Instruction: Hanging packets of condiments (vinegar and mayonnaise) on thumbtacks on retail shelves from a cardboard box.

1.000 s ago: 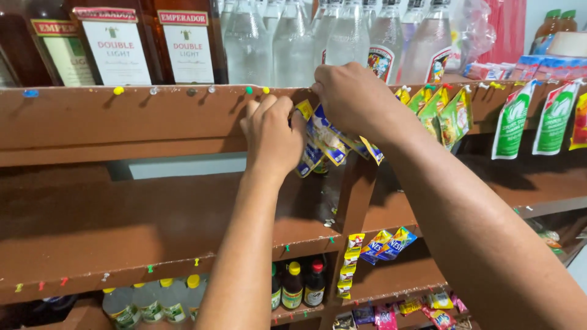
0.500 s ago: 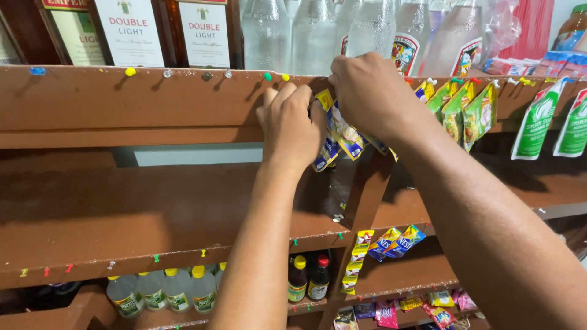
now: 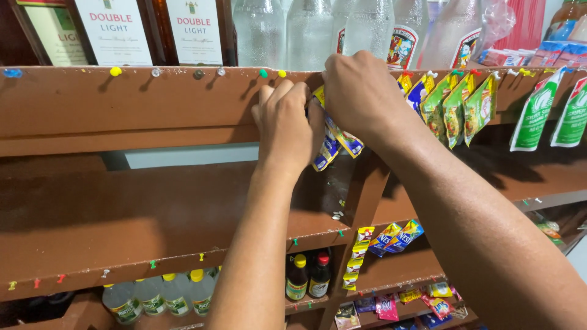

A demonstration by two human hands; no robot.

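Both my hands are raised to the front edge of a brown wooden shelf [image 3: 122, 110]. My left hand [image 3: 286, 125] presses against a bunch of small blue and yellow sachets [image 3: 333, 140] hanging from the shelf edge. My right hand [image 3: 361, 91] grips the top of the same sachets where they meet the wood. The spot where they attach is hidden under my fingers. Coloured pushpins [image 3: 115, 71] dot the shelf edge to the left.
Tall bottles with white labels [image 3: 113, 30] and clear bottles [image 3: 306, 30] stand on the top shelf. Green sachets [image 3: 455, 107] and larger green packets [image 3: 538, 113] hang to the right. Lower shelves hold small bottles [image 3: 306, 278], yellow-capped bottles [image 3: 159, 293] and more hanging sachets [image 3: 391, 238].
The view has shifted slightly down and left across the shelf. Both hands stay on the blue and yellow sachets at the shelf edge, with my left hand pressing closer to them.
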